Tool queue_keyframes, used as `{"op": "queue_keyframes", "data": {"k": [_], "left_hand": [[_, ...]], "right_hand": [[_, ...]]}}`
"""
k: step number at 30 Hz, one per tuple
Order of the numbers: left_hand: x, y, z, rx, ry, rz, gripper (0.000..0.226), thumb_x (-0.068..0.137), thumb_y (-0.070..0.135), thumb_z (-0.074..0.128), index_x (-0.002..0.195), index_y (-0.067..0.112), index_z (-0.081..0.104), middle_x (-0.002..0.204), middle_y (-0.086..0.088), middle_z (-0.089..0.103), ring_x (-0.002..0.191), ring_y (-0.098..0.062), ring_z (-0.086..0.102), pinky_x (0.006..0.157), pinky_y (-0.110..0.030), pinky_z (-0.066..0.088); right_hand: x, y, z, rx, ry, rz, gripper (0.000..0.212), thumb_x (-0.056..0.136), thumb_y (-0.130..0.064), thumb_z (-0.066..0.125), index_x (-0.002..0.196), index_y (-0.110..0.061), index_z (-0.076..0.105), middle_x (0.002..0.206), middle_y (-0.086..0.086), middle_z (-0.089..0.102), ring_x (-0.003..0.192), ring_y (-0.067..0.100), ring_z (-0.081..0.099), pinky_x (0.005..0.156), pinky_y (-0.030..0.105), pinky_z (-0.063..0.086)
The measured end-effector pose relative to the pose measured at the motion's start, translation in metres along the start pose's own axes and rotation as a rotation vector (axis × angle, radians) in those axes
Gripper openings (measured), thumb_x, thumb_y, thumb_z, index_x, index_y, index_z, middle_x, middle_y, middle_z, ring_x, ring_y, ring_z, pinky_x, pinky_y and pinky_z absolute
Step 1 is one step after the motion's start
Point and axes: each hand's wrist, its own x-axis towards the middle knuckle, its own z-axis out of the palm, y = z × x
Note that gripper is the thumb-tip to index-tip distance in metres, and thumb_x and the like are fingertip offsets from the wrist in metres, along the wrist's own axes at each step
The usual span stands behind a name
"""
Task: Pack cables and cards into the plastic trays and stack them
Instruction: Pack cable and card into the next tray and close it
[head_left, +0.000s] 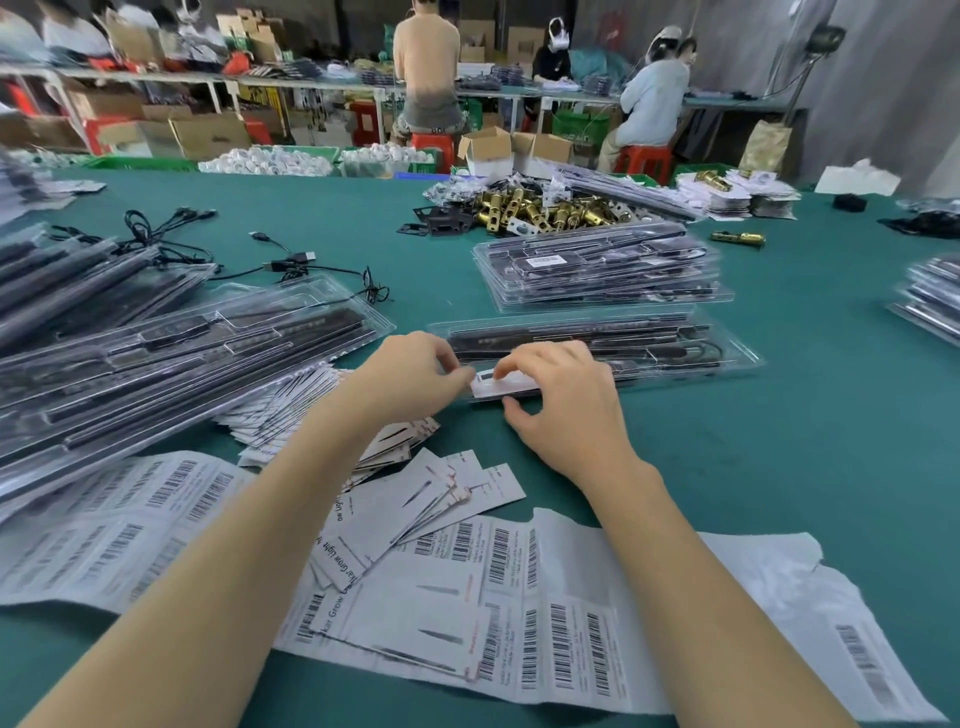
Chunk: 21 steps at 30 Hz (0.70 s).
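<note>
I saw both bare forearms reaching forward to the card (503, 383). The left hand (410, 375) was at the left end of the card, with curled fingers pinching it. The right hand (563, 402) arched over the card, fingertips on top and thumb at its near edge.

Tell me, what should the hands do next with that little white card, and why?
Probably press the white card down flat into the near edge of the clear tray. Both the left hand and the right hand already pinch it there, and the tray already holds its black parts, so the card seems the last piece.
</note>
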Motion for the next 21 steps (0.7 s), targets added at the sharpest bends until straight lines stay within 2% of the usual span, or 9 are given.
{"op": "queue_keyframes", "data": {"k": [3, 6, 8, 10, 12, 14, 16, 21], "left_hand": [[-0.001, 0.006, 0.013, -0.142, 0.161, -0.127, 0.012, 0.091, 0.027, 0.064, 0.098, 0.018, 0.061, 0.089, -0.005, 0.071, 0.072, -0.017, 0.064, 0.06, -0.026, 0.048], [-0.001, 0.006, 0.013, -0.341, 0.133, -0.289, 0.044, 0.083, 0.02, 0.069, 0.112, 0.014, 0.037, 0.093, -0.008, 0.06, 0.073, -0.019, 0.059, 0.057, -0.03, 0.049], [0.003, 0.004, 0.007, -0.465, 0.097, -0.398, 0.043, 0.081, 0.021, 0.073, 0.11, 0.002, 0.047, 0.095, -0.009, 0.061, 0.076, -0.022, 0.06, 0.069, -0.033, 0.055], [0.005, 0.003, 0.002, -0.675, 0.076, -0.453, 0.031, 0.083, 0.015, 0.07, 0.104, -0.006, 0.062, 0.091, -0.012, 0.061, 0.072, -0.022, 0.057, 0.07, -0.033, 0.055], [0.004, 0.003, -0.005, -0.855, 0.023, -0.444, 0.02, 0.087, 0.004, 0.062, 0.105, -0.002, 0.063, 0.086, -0.01, 0.058, 0.067, -0.018, 0.054, 0.059, -0.024, 0.053], [0.004, 0.001, -0.008, -0.956, -0.025, -0.409, 0.015, 0.089, -0.003, 0.055, 0.101, 0.006, 0.057, 0.092, -0.009, 0.055, 0.077, -0.019, 0.054, 0.066, -0.025, 0.054], [0.004, 0.001, -0.009, -0.951, -0.009, -0.368, 0.017, 0.089, -0.007, 0.053, 0.096, 0.008, 0.052, 0.097, -0.01, 0.054, 0.087, -0.022, 0.055, 0.073, -0.029, 0.053], [0.004, -0.003, -0.003, -0.934, 0.034, -0.327, 0.026, 0.087, -0.014, 0.055, 0.087, 0.011, 0.049, 0.09, -0.014, 0.055, 0.075, -0.025, 0.055, 0.077, -0.036, 0.057]], "right_hand": [[-0.001, -0.001, 0.001, -0.002, -0.035, -0.02, 0.025, 0.091, -0.029, 0.061, 0.114, -0.039, 0.064, 0.121, -0.021, 0.064, 0.12, 0.01, 0.049, 0.096, 0.035, 0.032], [-0.001, -0.002, 0.0, -0.006, -0.024, -0.021, 0.021, 0.096, -0.033, 0.059, 0.115, -0.037, 0.063, 0.121, -0.02, 0.065, 0.116, 0.012, 0.051, 0.095, 0.035, 0.033], [-0.001, -0.006, 0.0, 0.015, 0.023, -0.026, 0.018, 0.097, -0.035, 0.059, 0.114, -0.037, 0.064, 0.12, -0.02, 0.066, 0.112, 0.013, 0.052, 0.092, 0.035, 0.034], [-0.002, -0.012, 0.001, 0.054, 0.099, -0.047, 0.015, 0.097, -0.034, 0.06, 0.11, -0.034, 0.067, 0.116, -0.019, 0.068, 0.107, 0.015, 0.054, 0.086, 0.035, 0.035], [-0.003, -0.018, 0.002, 0.079, 0.149, -0.059, 0.012, 0.095, -0.032, 0.064, 0.105, -0.033, 0.069, 0.112, -0.017, 0.069, 0.104, 0.016, 0.055, 0.083, 0.035, 0.037], [-0.003, -0.02, 0.003, 0.083, 0.161, -0.064, 0.012, 0.092, -0.031, 0.068, 0.103, -0.032, 0.07, 0.111, -0.017, 0.068, 0.104, 0.016, 0.054, 0.084, 0.036, 0.041], [-0.003, -0.02, 0.003, 0.095, 0.18, -0.069, 0.013, 0.089, -0.03, 0.071, 0.102, -0.029, 0.071, 0.11, -0.015, 0.069, 0.103, 0.018, 0.053, 0.082, 0.038, 0.046], [-0.003, -0.018, 0.004, 0.126, 0.135, -0.077, 0.015, 0.088, -0.032, 0.072, 0.102, -0.028, 0.071, 0.113, -0.014, 0.067, 0.11, 0.017, 0.052, 0.089, 0.041, 0.047]]}}
